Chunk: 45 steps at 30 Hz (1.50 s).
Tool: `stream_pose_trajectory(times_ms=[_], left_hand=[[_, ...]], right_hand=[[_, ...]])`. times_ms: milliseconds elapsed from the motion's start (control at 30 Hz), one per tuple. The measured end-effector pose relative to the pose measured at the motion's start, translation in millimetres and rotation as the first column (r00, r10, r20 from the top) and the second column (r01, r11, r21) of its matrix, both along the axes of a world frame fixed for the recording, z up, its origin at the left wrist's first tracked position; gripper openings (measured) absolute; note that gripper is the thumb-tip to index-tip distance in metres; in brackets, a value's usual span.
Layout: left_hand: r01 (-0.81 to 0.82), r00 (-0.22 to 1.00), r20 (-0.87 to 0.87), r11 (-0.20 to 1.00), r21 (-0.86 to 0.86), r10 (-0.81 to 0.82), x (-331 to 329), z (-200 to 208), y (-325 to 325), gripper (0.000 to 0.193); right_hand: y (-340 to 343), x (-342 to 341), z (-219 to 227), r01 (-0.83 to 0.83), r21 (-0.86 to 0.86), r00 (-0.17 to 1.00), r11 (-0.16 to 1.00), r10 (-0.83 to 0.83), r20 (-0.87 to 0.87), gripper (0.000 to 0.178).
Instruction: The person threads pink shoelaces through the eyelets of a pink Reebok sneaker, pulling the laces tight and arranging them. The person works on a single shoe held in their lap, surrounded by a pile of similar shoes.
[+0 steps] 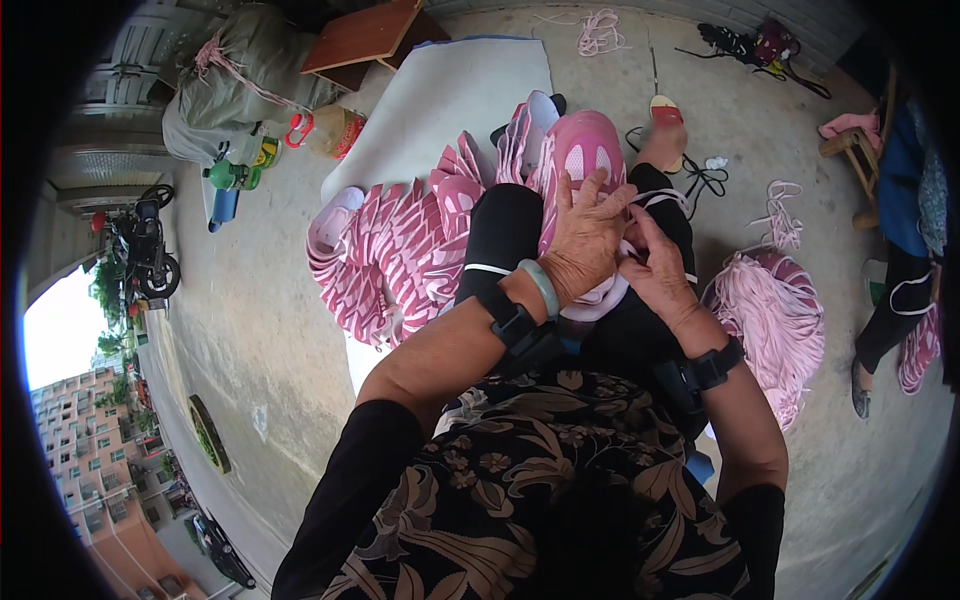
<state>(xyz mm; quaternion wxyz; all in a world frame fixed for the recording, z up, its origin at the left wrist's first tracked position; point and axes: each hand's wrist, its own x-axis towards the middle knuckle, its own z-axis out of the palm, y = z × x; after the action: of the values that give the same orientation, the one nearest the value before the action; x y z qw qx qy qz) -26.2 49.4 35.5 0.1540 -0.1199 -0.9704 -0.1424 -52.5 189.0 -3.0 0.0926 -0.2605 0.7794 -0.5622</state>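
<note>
A pink shoe upper [584,135] with white mesh patches lies over my lap, between my knees. Across its middle rests my left hand [588,232], fingers bent and pressing it down. Beside it, my right hand [658,268] has its thumb and fingers drawn together at the upper's right edge. A pale pink lace [660,196] loops out by those fingertips over my right knee. My fingers partly hide the lace holes. To the left, a long curved row of nested pink uppers [400,250] leans against my left leg.
A heap of pink laces [765,310] lies right of my leg. A white sheet [440,100] covers floor beyond the uppers. Bottles [335,132], a wooden stool [365,40] and bulging sacks [245,75] stand far left. Another person's leg [885,320] shows at right.
</note>
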Motion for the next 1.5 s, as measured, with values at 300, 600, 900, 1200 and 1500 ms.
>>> stream_pose_trajectory(times_ms=[300,600,900,1200,1500], left_hand=[[0.044,0.999,0.0,0.998,0.053,-0.044,62.0,45.8,-53.0,0.012],[0.077,0.995,-0.069,0.995,0.068,-0.072,50.2,36.7,-50.9,0.016],[-0.09,0.996,0.034,0.963,0.254,0.084,48.8,8.0,-40.6,0.023],[-0.089,0.995,0.069,0.923,0.375,0.068,42.7,2.5,-52.8,0.02],[-0.109,0.99,0.133,0.898,0.426,0.057,40.3,-6.1,-54.4,0.022]], right_hand=[[-24.8,-9.0,52.5,-0.197,0.039,0.9,0.98,0.197,-0.389,0.016],[-25.7,-13.3,38.0,-0.358,0.041,0.919,0.933,0.36,-0.164,0.012],[-19.7,5.5,39.4,0.03,0.381,0.8,0.924,0.206,-0.563,0.008],[-31.7,2.7,23.2,0.115,0.405,0.828,0.907,0.138,-0.544,0.017],[-38.9,-0.3,9.6,-0.02,0.057,0.926,0.998,0.04,-0.375,0.013]])
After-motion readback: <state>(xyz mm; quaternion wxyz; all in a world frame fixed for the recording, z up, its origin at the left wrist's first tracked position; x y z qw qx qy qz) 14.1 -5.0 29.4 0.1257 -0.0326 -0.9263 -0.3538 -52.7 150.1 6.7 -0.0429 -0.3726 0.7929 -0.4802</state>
